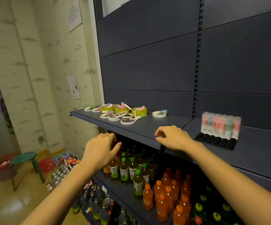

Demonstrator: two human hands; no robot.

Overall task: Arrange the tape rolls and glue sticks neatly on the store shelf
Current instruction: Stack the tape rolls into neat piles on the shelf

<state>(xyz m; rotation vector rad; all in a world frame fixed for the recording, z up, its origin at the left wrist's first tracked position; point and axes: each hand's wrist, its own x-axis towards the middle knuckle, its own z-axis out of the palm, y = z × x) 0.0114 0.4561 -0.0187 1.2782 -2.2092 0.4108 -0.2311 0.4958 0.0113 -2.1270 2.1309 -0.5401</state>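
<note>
A jumble of white tape rolls (128,120), yellow-green tape rolls (139,111) and pink and mint glue sticks (107,113) lies at the left end of the dark grey shelf (147,129). A separate white tape roll with a glue stick on top (159,113) lies to the right of the heap. Further right, several glue sticks stand upright in a row in a black holder (216,141). My left hand (101,150) hovers below the shelf's front edge, fingers curled, holding nothing. My right hand (172,138) is over the shelf's front edge, fingers loosely bent, empty.
Below the shelf stand rows of green-capped and orange drink bottles (147,181). A green stool (25,158), a red bin (0,166) and packages sit on the floor to the left. The wall (50,62) runs close to the shelf's left end.
</note>
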